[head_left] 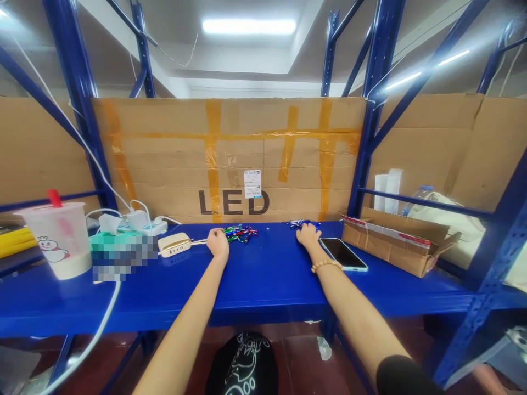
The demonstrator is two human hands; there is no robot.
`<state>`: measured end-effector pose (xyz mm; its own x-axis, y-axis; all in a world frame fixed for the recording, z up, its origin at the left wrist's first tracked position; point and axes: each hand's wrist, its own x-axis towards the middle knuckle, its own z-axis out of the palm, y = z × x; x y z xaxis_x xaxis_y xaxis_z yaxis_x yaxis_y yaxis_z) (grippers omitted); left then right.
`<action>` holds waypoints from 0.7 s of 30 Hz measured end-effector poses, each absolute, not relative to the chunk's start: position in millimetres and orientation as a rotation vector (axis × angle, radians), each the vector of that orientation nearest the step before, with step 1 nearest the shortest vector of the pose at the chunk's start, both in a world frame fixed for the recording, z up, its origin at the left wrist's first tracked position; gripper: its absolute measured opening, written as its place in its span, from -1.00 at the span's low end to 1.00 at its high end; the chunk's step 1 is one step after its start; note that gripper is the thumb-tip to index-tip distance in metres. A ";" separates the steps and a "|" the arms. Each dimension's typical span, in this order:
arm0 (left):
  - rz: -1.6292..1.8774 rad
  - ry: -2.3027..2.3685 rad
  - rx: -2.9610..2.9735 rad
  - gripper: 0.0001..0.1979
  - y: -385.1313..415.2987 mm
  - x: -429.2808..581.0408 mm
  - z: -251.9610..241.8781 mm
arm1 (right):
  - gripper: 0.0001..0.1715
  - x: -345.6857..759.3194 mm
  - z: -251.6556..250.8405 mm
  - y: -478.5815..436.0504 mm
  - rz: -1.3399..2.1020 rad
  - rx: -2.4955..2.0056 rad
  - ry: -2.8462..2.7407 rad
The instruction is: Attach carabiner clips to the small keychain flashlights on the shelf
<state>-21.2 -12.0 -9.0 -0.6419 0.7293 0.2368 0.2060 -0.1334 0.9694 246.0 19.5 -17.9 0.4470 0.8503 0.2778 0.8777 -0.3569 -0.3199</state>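
Perhaps the multicoloured pile [242, 235], far centre, or the blue pieces [293, 224] to its right could scatter if dragged. The left hand [218, 243] is curled, contents hidden; the right hand [308, 235], grip unclear, might nudge the phone [345, 254].

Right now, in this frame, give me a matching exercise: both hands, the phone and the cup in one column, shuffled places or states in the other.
1. left hand
2. right hand
3. phone
4. cup

A. lies flat, dark screen up
B. at the mostly blue pile
C. has a red straw
D. at the mixed-colour pile

Pairs: 1-D, 2-B, 3-A, 4-C
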 end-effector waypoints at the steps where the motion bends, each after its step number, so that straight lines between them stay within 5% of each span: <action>1: 1.824 1.762 1.083 -0.81 -13.0 -21.1 -8.6 | -0.53 251.2 -19.0 21.2 -0.090 -2.296 -1.464; 21: 1.791 1.723 1.262 -0.79 -17.8 -20.7 -8.5 | -0.72 231.3 -2.0 7.4 -0.234 -2.255 -1.746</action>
<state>-20.7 -17.8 -8.5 -0.5406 0.7653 0.3493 0.3192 -0.1975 0.9269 231.3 7.4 -2.0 0.2569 0.9202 0.2953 0.9655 -0.2310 -0.1201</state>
